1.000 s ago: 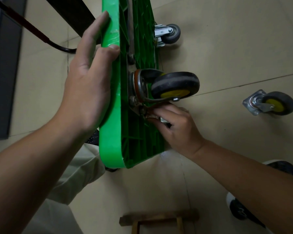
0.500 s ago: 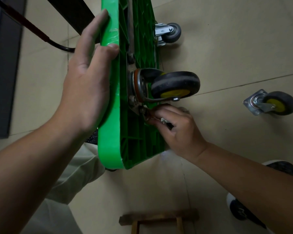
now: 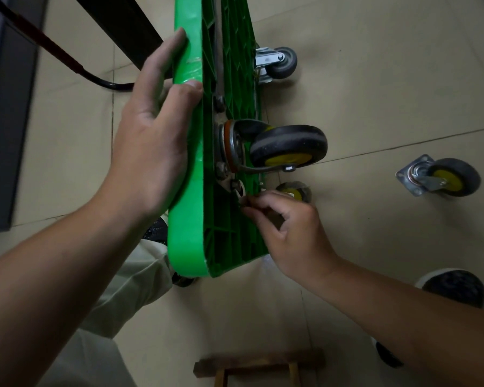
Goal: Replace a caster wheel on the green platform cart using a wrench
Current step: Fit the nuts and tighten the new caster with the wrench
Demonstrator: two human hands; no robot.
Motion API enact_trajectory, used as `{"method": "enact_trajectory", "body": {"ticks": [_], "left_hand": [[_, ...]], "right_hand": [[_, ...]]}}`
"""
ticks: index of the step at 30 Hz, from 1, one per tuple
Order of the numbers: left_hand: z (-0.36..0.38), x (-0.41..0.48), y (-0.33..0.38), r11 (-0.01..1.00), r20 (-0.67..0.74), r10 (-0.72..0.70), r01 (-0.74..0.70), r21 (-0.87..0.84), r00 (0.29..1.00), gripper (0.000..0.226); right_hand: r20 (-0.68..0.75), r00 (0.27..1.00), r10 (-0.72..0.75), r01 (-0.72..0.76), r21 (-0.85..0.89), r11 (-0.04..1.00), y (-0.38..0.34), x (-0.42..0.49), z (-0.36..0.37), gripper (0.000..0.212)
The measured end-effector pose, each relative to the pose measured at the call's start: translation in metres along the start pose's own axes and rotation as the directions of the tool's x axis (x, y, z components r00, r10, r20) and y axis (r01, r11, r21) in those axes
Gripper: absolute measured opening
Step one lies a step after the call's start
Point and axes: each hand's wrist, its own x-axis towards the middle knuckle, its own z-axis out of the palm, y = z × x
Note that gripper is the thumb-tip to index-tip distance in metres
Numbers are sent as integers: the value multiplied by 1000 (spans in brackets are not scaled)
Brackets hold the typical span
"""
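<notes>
Right hand fingers (image 3: 259, 202) pinch a small silver metal part at the wheel plate | left hand (image 3: 154, 141) wraps the edge of the tipped green plastic cart (image 3: 187, 219) | black-and-yellow wheel (image 3: 288, 146) on cart, bolts unfinished | spare wheel (image 3: 444, 177) on floor | no wrench seen

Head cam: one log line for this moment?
cart on edge | left hand steadies rim | right hand pinches small hardware at mounted caster plate | spare caster on floor | wrench unseen
</notes>
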Motion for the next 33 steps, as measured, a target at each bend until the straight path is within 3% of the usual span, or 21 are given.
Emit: {"method": "enact_trajectory", "body": {"ticks": [18, 20, 24, 30, 33], "left_hand": [[-7, 0, -6, 999, 24, -29, 29, -17, 999, 58], [-7, 0, -7, 999, 25, -28, 28, -16, 999, 58], [-6, 2, -10, 998, 35, -22, 24, -50, 999, 56], [-6, 3, -13, 999, 16, 20, -21, 40, 1000, 54], [-7, 2, -12, 998, 19, 17, -18, 58, 1000, 54]], "right_hand": [[25, 997, 76, -75, -34, 997, -8, 0, -2, 11], [34, 999, 36, -34, -47, 998, -8, 0, -1, 10], [139, 984, -113, 148, -270, 951, 5, 0, -15, 15], [343, 939, -20, 191, -475, 859, -8, -35, -66, 11], [310, 938, 153, 30, -515, 857, -47, -47, -80, 19]]}}
